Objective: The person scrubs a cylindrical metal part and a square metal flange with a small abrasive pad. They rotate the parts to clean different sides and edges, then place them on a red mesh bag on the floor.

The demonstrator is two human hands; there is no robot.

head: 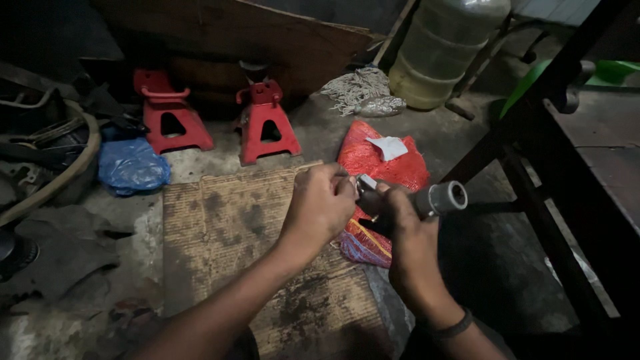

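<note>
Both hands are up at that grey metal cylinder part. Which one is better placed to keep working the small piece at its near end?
Probably the left hand: its fingers pinch the small pale piece at the grey cylinder's near end. The right hand is wrapped around the cylinder body, steadying it.

The scene is dim, and the light falls mostly on the middle. The worn brown cardboard sheet (253, 233) and the red woven plastic sack (377, 170) are lit best. The far left corner is almost black, and the dark metal frame (533, 160) at the right is only a silhouette. The near edges fade into shadow. The pale translucent plastic jug (443, 50) far right glows softly. Details are soft and a little grainy, and straight lines bend near the edges.
</note>
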